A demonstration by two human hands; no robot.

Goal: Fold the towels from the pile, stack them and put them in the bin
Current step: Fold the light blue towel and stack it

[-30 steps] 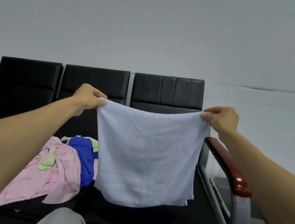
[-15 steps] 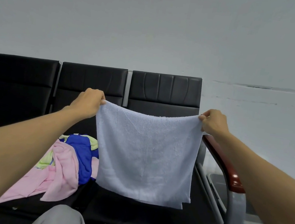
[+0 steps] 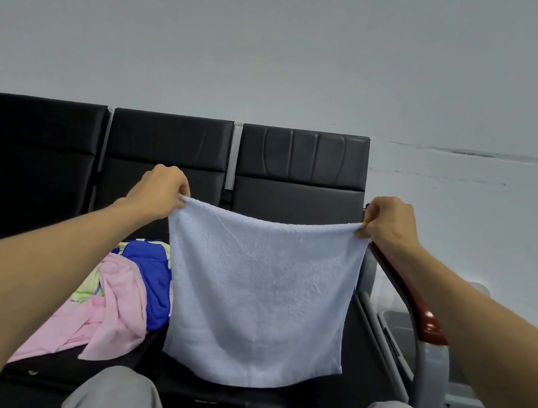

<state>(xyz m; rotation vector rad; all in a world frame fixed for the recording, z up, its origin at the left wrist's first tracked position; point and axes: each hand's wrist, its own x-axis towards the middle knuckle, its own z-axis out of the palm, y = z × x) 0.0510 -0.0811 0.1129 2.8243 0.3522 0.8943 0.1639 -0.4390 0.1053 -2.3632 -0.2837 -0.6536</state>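
Pale blue square terry towel point(image 3: 259, 302) hanging spread above black bench seat point(image 3: 367, 352), left hand point(image 3: 158, 192) pinching its top left corner, right hand point(image 3: 389, 222) pinching its top right corner, pile of pink, blue and yellow-green towels point(image 3: 119, 297) on seat to the left, grey bin point(image 3: 397, 325) beside red-brown armrest point(image 3: 418, 311).

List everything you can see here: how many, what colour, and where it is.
Towel: one, pale blue-white, hanging before the right seat.
Pile: one, pink, blue and yellow-green, middle seat.
Seats: three, black, row against wall.
Armrest: one, red-brown, row's right end.
Bin: one, grey, beyond armrest, partly hidden.
Knees: two, grey trousers, bottom edge.
Left hand: one, pinching towel's top left corner.
Right hand: one, pinching top right corner.
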